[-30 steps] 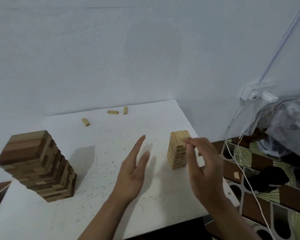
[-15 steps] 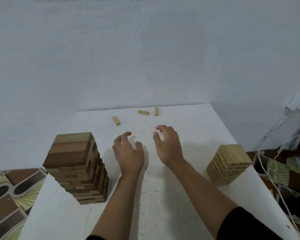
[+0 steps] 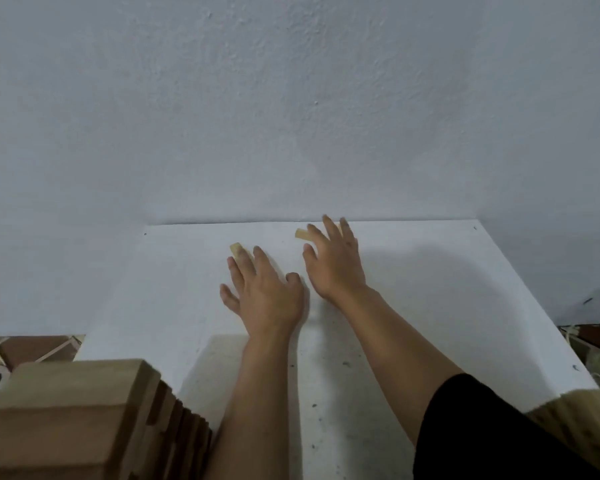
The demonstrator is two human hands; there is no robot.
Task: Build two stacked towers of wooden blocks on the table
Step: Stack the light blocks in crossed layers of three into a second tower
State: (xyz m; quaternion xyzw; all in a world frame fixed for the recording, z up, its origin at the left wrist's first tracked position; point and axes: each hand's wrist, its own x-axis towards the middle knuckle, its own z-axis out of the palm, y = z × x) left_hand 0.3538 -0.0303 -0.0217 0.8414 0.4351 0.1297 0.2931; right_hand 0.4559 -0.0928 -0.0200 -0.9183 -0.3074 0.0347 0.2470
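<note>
A large tower of brown wooden blocks (image 3: pixel 84 420) fills the bottom left corner, close to the camera. A sliver of the small pale tower (image 3: pixel 579 424) shows at the bottom right edge behind my black sleeve. My left hand (image 3: pixel 260 289) reaches across the white table (image 3: pixel 447 289) with fingers spread, its fingertips on a small loose block (image 3: pixel 235 247). My right hand (image 3: pixel 333 258) lies further back, fingers spread over another loose block (image 3: pixel 302 234). A third loose block is mostly hidden under my right fingers. Neither hand clearly grips anything.
The pale wall (image 3: pixel 291 116) stands right behind the table's far edge, close to my fingertips. Patterned floor (image 3: pixel 25 351) shows past the left edge and cables lie by the right edge (image 3: pixel 575 337).
Both hands have stretched forward from mid-table to the loose blocks at the far edge. My head has leaned in, so both towers have slid down to the frame's bottom corners.
</note>
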